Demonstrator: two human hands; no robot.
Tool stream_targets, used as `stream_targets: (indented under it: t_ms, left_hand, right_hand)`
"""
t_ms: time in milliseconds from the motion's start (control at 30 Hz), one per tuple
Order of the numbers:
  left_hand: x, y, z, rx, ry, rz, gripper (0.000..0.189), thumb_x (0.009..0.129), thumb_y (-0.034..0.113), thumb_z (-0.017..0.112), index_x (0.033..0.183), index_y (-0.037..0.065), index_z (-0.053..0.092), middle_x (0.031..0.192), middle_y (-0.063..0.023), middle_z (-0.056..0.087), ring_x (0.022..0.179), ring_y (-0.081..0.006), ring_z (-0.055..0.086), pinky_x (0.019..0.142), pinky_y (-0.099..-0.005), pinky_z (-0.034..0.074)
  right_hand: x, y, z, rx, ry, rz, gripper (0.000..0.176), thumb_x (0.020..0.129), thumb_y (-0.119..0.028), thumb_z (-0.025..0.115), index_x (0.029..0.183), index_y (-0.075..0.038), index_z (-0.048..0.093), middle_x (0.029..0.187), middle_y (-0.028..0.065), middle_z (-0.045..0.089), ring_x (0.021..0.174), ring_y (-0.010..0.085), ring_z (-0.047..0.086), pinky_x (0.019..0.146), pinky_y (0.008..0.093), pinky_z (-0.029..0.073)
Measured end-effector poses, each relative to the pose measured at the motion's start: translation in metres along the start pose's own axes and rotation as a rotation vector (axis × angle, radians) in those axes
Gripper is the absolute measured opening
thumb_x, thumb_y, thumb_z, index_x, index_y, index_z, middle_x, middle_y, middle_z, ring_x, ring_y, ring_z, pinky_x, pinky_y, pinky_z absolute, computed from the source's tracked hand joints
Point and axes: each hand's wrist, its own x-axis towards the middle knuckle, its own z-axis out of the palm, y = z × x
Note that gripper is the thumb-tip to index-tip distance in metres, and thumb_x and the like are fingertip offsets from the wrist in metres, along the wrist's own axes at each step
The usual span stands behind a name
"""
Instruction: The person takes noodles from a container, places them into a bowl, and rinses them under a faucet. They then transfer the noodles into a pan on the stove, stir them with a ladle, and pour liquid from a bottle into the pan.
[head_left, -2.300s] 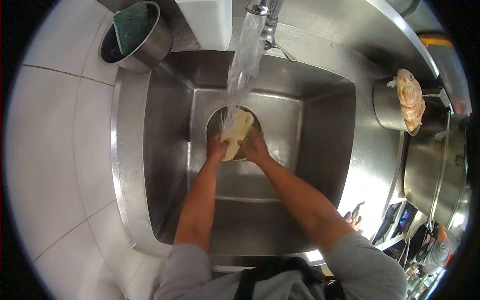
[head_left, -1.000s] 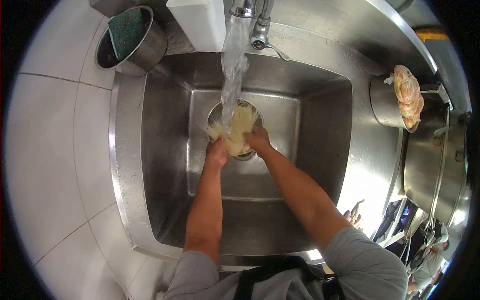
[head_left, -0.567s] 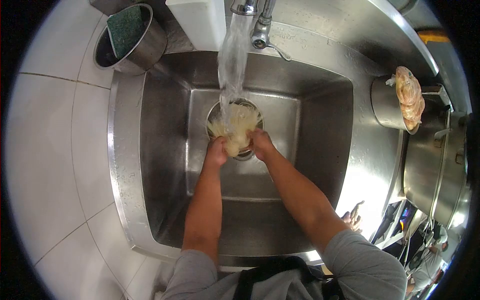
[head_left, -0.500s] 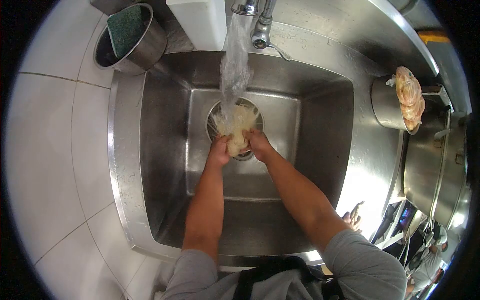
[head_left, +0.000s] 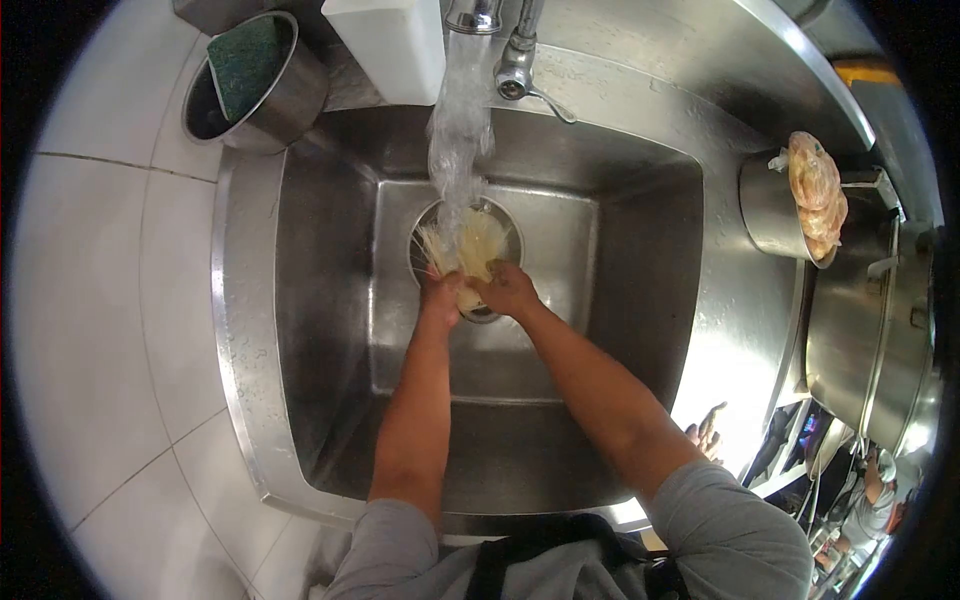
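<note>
Both of my hands grip a bundle of pale, thin noodles (head_left: pixel 483 240) low in the middle of the sink. My left hand (head_left: pixel 440 294) is closed round the near left side of the bundle, and my right hand (head_left: pixel 508 290) is closed on its right side, thumbs close together. Strands fan out away from me past my fingers. From the faucet (head_left: pixel 475 15) a wide stream of water (head_left: pixel 460 130) pours onto the noodles. Beneath them shows a round metal rim (head_left: pixel 519 240), partly covered by the noodles and hands.
Steel walls of the deep sink (head_left: pixel 640 250) surround my forearms. Behind it stand a white container (head_left: pixel 390 50) and a faucet lever (head_left: pixel 550 103). A metal pot (head_left: pixel 290 105) with a green scouring pad (head_left: pixel 245 65) is back left. At right, a steel container (head_left: pixel 770 210) holds a bagged item (head_left: pixel 815 185).
My hands have drawn closer together on the noodles, the right one shifting inward. The strands now spread into two tufts with the water falling between them.
</note>
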Motion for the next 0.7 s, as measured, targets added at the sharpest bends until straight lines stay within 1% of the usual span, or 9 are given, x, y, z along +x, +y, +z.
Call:
stream_targets:
  t_ms: [100,167,267,300,400,467,533,600,700]
  left_hand:
    - [0.013,-0.009,-0.016,-0.034,-0.003,0.004,0.052,0.083,-0.003,0.051,0.131,0.01,0.04,0.12,-0.0116,0.053,0.106,-0.0271,0.056,0.086,-0.0423,0.049]
    - [0.007,0.0,-0.014,0.026,0.008,-0.008,0.05,0.084,-0.002,0.049,0.131,0.009,0.038,0.123,-0.0128,0.051,0.108,-0.0289,0.055,0.089,-0.0446,0.049]
    - [0.027,-0.014,-0.042,0.049,0.022,0.018,0.047,0.085,-0.001,0.048,0.13,0.007,0.038,0.124,-0.0135,0.05,0.11,-0.0308,0.055,0.092,-0.0467,0.048]
    - [0.036,-0.022,-0.053,0.017,0.025,0.054,0.044,0.085,-0.001,0.048,0.129,0.005,0.04,0.123,-0.0131,0.051,0.108,-0.0309,0.056,0.092,-0.0466,0.048]
    - [0.012,-0.003,-0.016,0.048,0.115,0.046,0.041,0.085,0.001,0.048,0.126,0.002,0.043,0.118,-0.0121,0.055,0.105,-0.0299,0.058,0.089,-0.0441,0.05]
    - [0.019,-0.014,-0.022,0.25,-0.006,0.115,0.051,0.082,0.0,0.05,0.131,0.003,0.038,0.121,-0.0128,0.053,0.107,-0.0281,0.056,0.09,-0.0413,0.049]
    - [0.039,-0.039,-0.037,0.442,-0.126,0.187,0.061,0.078,-0.002,0.053,0.136,0.004,0.033,0.123,-0.0135,0.051,0.109,-0.0262,0.055,0.09,-0.0386,0.048]
    - [0.058,-0.057,-0.048,0.29,-0.052,0.044,0.064,0.078,0.002,0.054,0.137,0.006,0.03,0.126,-0.0129,0.048,0.11,-0.0263,0.054,0.091,-0.0384,0.047]
    - [0.033,-0.039,-0.02,0.047,-0.047,-0.039,0.067,0.077,0.003,0.055,0.139,0.007,0.027,0.13,-0.0138,0.045,0.11,-0.0271,0.054,0.092,-0.0391,0.046]
  right_hand:
    - [0.019,0.025,0.005,0.045,0.07,-0.162,0.031,0.083,-0.021,0.064,0.101,0.004,0.059,0.09,0.0126,0.066,0.083,0.0221,0.065,0.07,0.0327,0.053]
    - [0.017,0.009,-0.012,0.361,-0.139,0.107,0.028,0.084,-0.02,0.061,0.099,0.005,0.059,0.087,0.0132,0.065,0.069,0.0211,0.065,0.052,0.0312,0.053]
    - [0.014,-0.001,-0.015,0.746,-0.011,0.138,0.028,0.085,-0.018,0.059,0.102,0.003,0.058,0.085,0.0146,0.064,0.057,0.0208,0.063,0.04,0.0296,0.049]
    - [0.023,0.01,-0.014,0.744,-0.01,0.137,0.028,0.085,-0.018,0.059,0.102,0.003,0.058,0.085,0.0146,0.064,0.057,0.0208,0.063,0.04,0.0296,0.049]
    - [0.04,0.028,-0.019,0.139,-0.01,-0.391,0.03,0.085,-0.018,0.057,0.106,0.003,0.056,0.084,0.0155,0.063,0.059,0.0228,0.064,0.042,0.0309,0.051]
    - [0.009,-0.034,-0.048,0.437,-0.065,0.113,0.031,0.087,-0.02,0.056,0.107,0.004,0.055,0.083,0.0161,0.063,0.062,0.024,0.066,0.043,0.0313,0.052]
    - [-0.004,-0.058,-0.057,0.414,-0.007,0.096,0.032,0.088,-0.021,0.055,0.107,0.004,0.055,0.085,0.0161,0.063,0.062,0.0235,0.066,0.044,0.0311,0.053]
    - [-0.002,-0.062,-0.062,0.396,0.053,0.079,0.033,0.088,-0.022,0.055,0.108,0.004,0.054,0.088,0.0161,0.063,0.062,0.023,0.066,0.045,0.031,0.053]
    - [0.011,-0.056,-0.068,0.506,-0.142,0.171,0.037,0.089,-0.023,0.054,0.112,0.005,0.051,0.093,0.0164,0.062,0.063,0.0238,0.066,0.048,0.0315,0.054]
